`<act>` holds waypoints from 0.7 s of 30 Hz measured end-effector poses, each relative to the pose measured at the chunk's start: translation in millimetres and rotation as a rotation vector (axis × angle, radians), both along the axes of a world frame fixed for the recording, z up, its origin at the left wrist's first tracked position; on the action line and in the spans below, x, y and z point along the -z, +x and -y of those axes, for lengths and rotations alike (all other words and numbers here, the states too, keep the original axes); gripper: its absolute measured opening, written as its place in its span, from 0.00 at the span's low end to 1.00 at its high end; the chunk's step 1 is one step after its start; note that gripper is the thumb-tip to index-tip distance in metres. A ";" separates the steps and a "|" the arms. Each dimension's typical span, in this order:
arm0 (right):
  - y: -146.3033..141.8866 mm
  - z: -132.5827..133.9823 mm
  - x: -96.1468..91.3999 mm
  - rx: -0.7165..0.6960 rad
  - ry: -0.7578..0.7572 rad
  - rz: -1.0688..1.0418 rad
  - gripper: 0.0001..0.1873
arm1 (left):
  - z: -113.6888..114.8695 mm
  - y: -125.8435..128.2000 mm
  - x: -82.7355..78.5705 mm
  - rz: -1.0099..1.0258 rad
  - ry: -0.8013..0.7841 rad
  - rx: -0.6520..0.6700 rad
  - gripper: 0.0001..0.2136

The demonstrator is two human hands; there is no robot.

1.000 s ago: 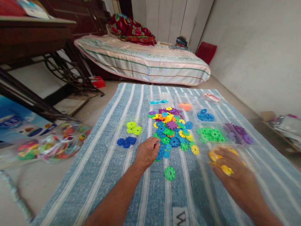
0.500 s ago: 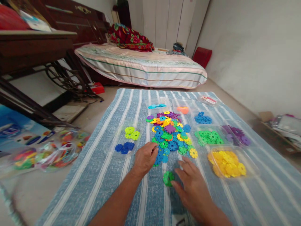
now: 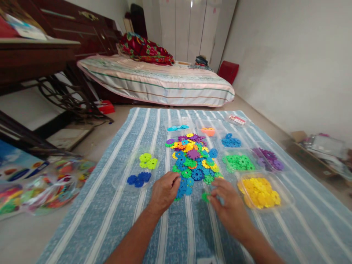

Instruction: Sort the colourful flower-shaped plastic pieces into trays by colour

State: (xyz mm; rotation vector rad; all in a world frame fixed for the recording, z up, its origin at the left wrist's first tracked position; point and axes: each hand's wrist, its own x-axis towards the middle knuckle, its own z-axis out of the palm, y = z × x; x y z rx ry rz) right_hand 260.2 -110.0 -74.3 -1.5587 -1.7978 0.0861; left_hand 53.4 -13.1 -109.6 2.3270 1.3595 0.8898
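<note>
A heap of mixed coloured flower-shaped plastic discs (image 3: pixel 192 157) lies in the middle of a blue striped cloth (image 3: pixel 115 205). My left hand (image 3: pixel 162 192) rests with curled fingers at the heap's near left edge, on blue discs. My right hand (image 3: pixel 229 205) has its fingers pinched on a green disc (image 3: pixel 205 197) just in front of the heap. Clear trays round the heap hold sorted discs: yellow (image 3: pixel 260 190), green (image 3: pixel 238 162), purple (image 3: pixel 268 158), blue (image 3: pixel 230 140), orange (image 3: pixel 208 131), light blue (image 3: pixel 177 128), and lime with dark blue (image 3: pixel 141 169).
A bag of more coloured pieces (image 3: pixel 46 183) lies on the floor at left beside a dark sewing-machine table (image 3: pixel 41 69). A mattress (image 3: pixel 159 80) lies beyond the cloth. A small packet (image 3: pixel 237 119) sits at the cloth's far right; boxes (image 3: pixel 316 150) stand by the wall.
My right hand came from the yellow tray leftwards to the lone green disc and closed on it, now lifted nearer the heap. My left hand stayed at the heap's edge. The camera tilted slightly.
</note>
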 end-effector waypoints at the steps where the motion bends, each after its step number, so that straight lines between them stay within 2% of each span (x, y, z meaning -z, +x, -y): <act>1: 15.9 -7.2 -7.9 0.050 0.067 0.025 0.06 | 0.6 0.4 -0.4 -0.004 -0.001 -0.001 0.09; 3: 48.7 -21.7 -22.6 0.175 0.190 0.109 0.07 | 1.6 1.1 -1.1 -0.012 0.000 -0.003 0.09; 5: 74.3 -32.6 -32.6 0.313 0.235 0.232 0.10 | 2.2 1.5 -1.6 -0.018 0.005 -0.002 0.09; 7: 84.3 -37.0 -34.1 0.383 0.248 0.309 0.11 | 2.7 1.6 -1.6 -0.022 0.008 0.000 0.09; 8: 82.1 -36.8 -31.2 0.368 0.246 0.313 0.11 | 2.8 1.5 -1.4 -0.023 0.008 0.001 0.09; 10: 65.2 -32.7 -19.6 0.249 0.223 0.267 0.10 | 3.1 1.0 -0.6 -0.019 0.006 0.006 0.09; 14: 7.4 -22.2 9.6 0.005 0.097 0.180 0.08 | 3.7 -0.1 1.0 0.020 -0.012 0.035 0.09; 17: -28.0 -22.5 19.7 -0.075 -0.001 0.174 0.08 | 4.8 -0.2 0.2 0.058 -0.027 0.061 0.09; 21: -51.4 -31.1 20.5 -0.105 -0.123 0.203 0.13 | 6.5 0.7 -3.5 0.088 -0.043 0.082 0.09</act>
